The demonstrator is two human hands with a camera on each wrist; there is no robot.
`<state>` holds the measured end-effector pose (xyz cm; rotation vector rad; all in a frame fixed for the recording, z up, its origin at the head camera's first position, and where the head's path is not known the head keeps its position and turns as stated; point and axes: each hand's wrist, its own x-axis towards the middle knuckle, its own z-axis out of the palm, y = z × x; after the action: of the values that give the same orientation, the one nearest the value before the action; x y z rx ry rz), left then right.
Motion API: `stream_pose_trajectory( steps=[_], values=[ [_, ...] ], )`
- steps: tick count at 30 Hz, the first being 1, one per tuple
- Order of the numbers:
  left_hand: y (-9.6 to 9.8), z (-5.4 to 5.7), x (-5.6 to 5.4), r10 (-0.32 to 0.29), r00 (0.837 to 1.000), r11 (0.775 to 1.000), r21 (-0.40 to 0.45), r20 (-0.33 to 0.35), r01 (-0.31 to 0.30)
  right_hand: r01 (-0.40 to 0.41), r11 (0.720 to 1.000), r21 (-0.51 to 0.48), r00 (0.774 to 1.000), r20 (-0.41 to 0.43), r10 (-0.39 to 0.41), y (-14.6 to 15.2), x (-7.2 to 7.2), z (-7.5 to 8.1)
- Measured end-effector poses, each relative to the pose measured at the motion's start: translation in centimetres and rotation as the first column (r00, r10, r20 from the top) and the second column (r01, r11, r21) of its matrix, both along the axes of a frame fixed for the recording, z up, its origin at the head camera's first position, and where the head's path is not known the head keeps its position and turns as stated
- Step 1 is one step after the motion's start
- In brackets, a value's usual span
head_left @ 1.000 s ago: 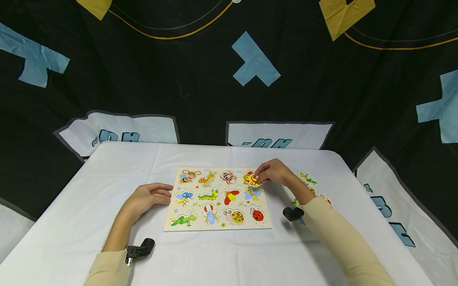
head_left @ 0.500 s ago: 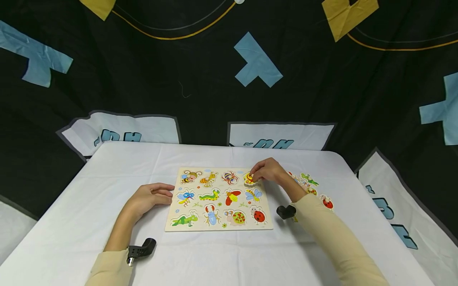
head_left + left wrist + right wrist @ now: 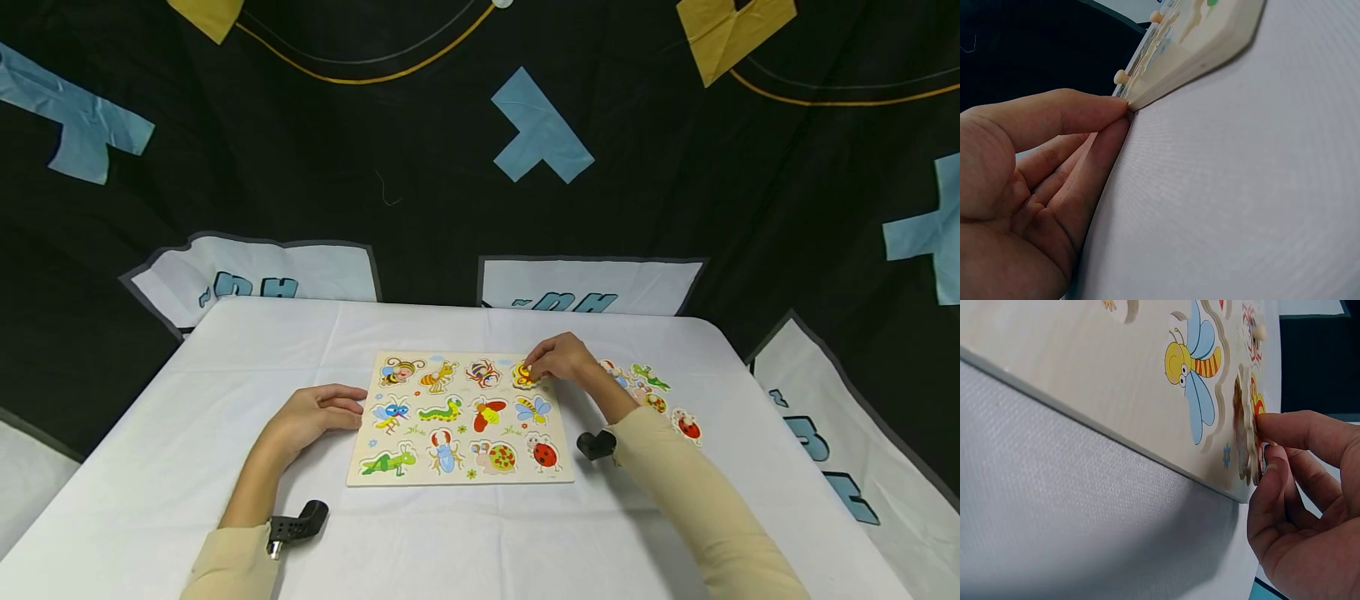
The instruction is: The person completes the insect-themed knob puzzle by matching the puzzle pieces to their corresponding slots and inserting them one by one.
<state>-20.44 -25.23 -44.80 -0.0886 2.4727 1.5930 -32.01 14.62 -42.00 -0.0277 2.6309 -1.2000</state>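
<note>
The wooden insect puzzle board [image 3: 442, 480] lies flat on the white table. At its left edge my left hand [image 3: 311, 419] pinches the rim between thumb and fingertips; in the left wrist view the hand [image 3: 1041, 175] meets the board [image 3: 1222, 53] at that edge. Over the top right corner, my right hand [image 3: 564, 357] holds the red and yellow butterfly piece [image 3: 522, 375]. The right wrist view shows the fingers of that hand [image 3: 1316, 481] on the butterfly piece [image 3: 1257, 406], which stands slightly raised and tilted over its recess. Its knob is hidden by the fingers.
Several loose insect pieces lie right of the board, including a ladybug piece [image 3: 686, 423] and a green grasshopper piece [image 3: 649, 377]. My right forearm passes close by them. A wooden knob [image 3: 1259, 331] rises from the spider piece. Behind the table hangs a black cloth [image 3: 420, 183].
The right hand has shifted slightly left with the butterfly piece, settling over the top right recess. Its forearm now uncovers more of the loose pieces. The left hand stays at the board's edge.
</note>
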Motion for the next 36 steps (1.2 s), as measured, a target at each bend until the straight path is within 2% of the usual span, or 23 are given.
stream_pose_trajectory(
  steps=[16,36],
  values=[
    [0.09,-0.12,-0.16,0.009,1.0,1.0,0.007,-0.001,-0.009,0.038,0.999,0.02,0.999,0.02,-0.038,-0.52,-0.38,-0.5],
    [-0.05,-0.39,-0.18,0.008,1.0,1.0,0.004,0.005,-0.008,0.028,1.0,-0.005,1.0,0.012,-0.027,-0.53,-0.44,-1.02]
  ],
)
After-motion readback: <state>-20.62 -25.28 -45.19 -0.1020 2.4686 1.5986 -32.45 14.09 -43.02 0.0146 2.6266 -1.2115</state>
